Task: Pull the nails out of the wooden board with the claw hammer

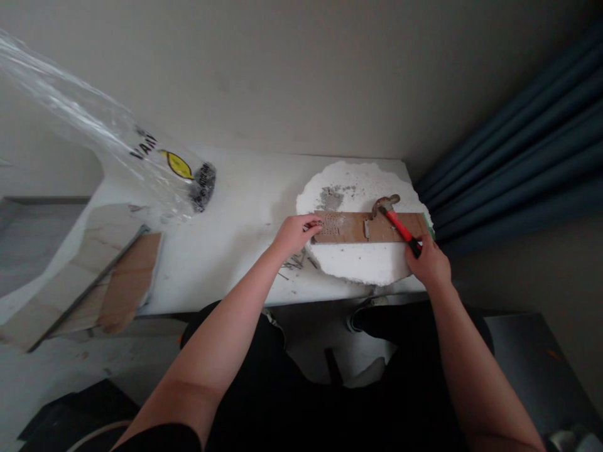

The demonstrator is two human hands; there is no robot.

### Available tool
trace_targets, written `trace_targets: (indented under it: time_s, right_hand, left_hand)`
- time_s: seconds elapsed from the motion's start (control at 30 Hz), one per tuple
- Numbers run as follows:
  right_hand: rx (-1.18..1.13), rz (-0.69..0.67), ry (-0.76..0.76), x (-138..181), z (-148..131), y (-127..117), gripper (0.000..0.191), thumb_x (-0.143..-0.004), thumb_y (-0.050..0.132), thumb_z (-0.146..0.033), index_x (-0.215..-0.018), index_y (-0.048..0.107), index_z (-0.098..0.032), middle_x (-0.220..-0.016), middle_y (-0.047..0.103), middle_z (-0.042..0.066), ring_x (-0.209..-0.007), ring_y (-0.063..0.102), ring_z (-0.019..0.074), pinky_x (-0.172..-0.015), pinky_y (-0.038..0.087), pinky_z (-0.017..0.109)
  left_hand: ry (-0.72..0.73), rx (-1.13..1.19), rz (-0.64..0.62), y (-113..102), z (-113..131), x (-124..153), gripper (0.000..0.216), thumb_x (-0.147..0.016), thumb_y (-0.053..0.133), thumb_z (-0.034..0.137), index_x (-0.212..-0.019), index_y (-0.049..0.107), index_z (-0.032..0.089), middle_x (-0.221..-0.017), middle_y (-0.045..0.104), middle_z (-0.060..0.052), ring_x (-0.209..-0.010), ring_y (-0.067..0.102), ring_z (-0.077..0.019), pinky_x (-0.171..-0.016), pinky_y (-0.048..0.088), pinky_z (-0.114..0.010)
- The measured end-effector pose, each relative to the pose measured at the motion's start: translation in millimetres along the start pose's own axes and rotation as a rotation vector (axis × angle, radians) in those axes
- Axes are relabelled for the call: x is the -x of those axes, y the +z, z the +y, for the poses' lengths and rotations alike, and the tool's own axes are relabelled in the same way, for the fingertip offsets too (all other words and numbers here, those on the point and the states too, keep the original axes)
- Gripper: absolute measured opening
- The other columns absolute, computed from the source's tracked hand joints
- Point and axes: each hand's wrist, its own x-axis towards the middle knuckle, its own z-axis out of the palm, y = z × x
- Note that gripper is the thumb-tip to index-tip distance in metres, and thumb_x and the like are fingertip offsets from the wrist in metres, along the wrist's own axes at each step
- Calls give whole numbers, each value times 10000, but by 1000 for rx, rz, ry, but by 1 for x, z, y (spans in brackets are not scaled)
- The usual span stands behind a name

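A claw hammer (398,225) with a red and black handle angles across the right part of a narrow brown board (351,236). My right hand (429,262) is closed round the black end of its handle, by the board's right end. My left hand (296,235) is pinched closed at the left end of the board; what its fingertips hold is too small to make out. Rows of small marks or holes cover the board's left part. A small grey piece (366,228) lies mid-board. Under the board is a rough-edged white slab (360,263).
Several loose nails (296,260) lie on the white table (235,251) below my left hand. Clear plastic wrapping (136,144) with a yellow print stands at the left. Brown panels (127,282) lean at the table's left end. A dark blue curtain (518,144) hangs at the right.
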Motion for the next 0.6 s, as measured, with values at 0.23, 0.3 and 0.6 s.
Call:
trace_targets:
  time_s: [0.23,0.3,0.6]
  right_hand:
    - [-8,5,-11,-2,3,3,437,-912,500,-444,-1219,565,-141,-1027,686,170,-808,645,285,-679,436,353]
    - [-9,4,-12,-2,4,3,441,-913,493,-445,-1222,568,-140,-1015,684,170,-806,643,287,-684,440,358]
    - [-11,1,-17,-1,2,1,461,-914,487,-442,-1236,576,-124,-1009,683,172,-798,640,283,-684,454,363]
  left_hand:
    - [5,-9,-11,2,1,2,242,-892,667,255,-1112,763,226,-941,776,-39,-808,703,-151,-858,561,-310]
    - [5,-4,-13,2,-1,1,242,-895,663,259,-1113,763,231,-944,777,-40,-810,705,-154,-849,565,-312]
    - [20,6,-13,4,-3,2,234,-900,652,291,-1096,767,237,-978,778,-50,-834,712,-172,-845,575,-336]
